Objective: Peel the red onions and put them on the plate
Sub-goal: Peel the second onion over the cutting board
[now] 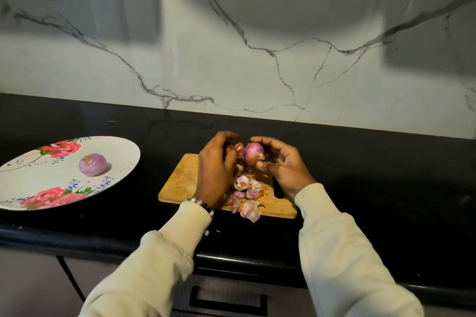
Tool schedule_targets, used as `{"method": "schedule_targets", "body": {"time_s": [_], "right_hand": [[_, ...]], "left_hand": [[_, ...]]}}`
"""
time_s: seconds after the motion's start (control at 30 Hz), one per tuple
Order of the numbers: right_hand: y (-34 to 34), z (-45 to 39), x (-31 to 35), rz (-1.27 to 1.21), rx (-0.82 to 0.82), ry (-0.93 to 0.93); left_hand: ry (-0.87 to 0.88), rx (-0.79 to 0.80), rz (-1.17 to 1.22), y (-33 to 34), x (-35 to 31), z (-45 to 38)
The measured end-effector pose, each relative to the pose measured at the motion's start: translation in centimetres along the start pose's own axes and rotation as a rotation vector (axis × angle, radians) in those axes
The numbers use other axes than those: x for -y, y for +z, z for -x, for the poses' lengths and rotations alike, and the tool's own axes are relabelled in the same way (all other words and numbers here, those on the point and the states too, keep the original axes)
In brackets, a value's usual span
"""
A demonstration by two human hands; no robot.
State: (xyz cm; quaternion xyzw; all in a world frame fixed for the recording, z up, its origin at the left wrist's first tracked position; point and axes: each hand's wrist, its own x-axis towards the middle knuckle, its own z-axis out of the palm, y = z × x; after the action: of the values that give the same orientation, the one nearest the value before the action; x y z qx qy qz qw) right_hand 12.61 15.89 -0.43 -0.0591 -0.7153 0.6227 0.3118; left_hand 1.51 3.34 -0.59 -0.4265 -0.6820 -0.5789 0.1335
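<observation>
Right hand (282, 166) gripped the onion (253, 153) over the board (180, 183); left hand (216, 167) pinched its skin (peels (247, 195) below). Peeled onion (92, 164) sat on plate (38, 183), far left.

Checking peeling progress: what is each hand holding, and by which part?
The right hand holds the onion by its right side and underside. The left hand grips loose skin at the onion's left.

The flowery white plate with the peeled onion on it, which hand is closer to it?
Left. The left hand is over the wooden cutting board, just right of the plate; the right hand is farther right, holding another onion.
</observation>
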Motion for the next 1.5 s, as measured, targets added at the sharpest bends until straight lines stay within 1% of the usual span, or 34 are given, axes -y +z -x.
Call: {"method": "schedule_targets", "body": {"time_s": [0.07,0.27,0.37,0.4,0.43,0.53,0.6,0.73,0.83,0.97,1.07,1.2,1.3,1.5], "right_hand": [[-0.1,-0.1,-0.1,-0.019,0.003,-0.004],[-0.1,-0.4,-0.6,-0.08,0.026,-0.03],[-0.6,-0.5,-0.8,-0.1,-0.014,-0.054],[-0.8,-0.6,-0.8,-0.121,-0.034,-0.065],[-1.0,-0.6,-0.8,-0.14,-0.047,-0.074],[-0.9,-0.5,-0.7,-0.126,-0.039,-0.095],[-0.7,-0.4,-0.6,-0.085,-0.041,-0.103],[-0.6,-0.2,-0.3,-0.046,-0.04,-0.108],[-0.5,-0.1,-0.3,-0.023,-0.02,-0.119],[-0.5,-0.2,-0.2,0.029,-0.007,-0.121],[-0.5,-0.1,-0.2,0.03,0.009,-0.107],[-0.6,-0.2,-0.4,0.09,0.018,-0.096],[-0.5,-0.2,-0.4,0.123,0.022,-0.078],[-0.4,-0.2,-0.1,0.137,0.022,-0.055]], "left_hand": [[-0.019,-0.021,0.019,-0.1,-0.2,0.0],[0.021,-0.087,-0.022,0.0,-0.4,0.0],[0.025,-0.221,-0.039,-0.1,0.0,-0.2],[-0.004,-0.253,-0.041,-0.2,0.1,-0.3],[-0.025,-0.253,-0.053,-0.2,0.2,-0.4],[0.032,-0.117,-0.194,0.1,0.5,-0.1],[0.062,-0.073,-0.279,0.2,0.6,0.2],[0.044,-0.077,-0.323,0.2,0.5,0.1],[0.055,-0.074,-0.281,0.3,0.7,0.0],[0.122,-0.006,-0.24,0.2,0.5,0.1],[0.136,0.034,-0.275,0.0,0.1,0.2],[0.16,0.039,-0.331,0.0,0.1,0.2],[0.159,0.05,-0.33,-0.1,0.1,0.3],[0.149,0.05,-0.395,-0.1,0.2,0.3]]}}
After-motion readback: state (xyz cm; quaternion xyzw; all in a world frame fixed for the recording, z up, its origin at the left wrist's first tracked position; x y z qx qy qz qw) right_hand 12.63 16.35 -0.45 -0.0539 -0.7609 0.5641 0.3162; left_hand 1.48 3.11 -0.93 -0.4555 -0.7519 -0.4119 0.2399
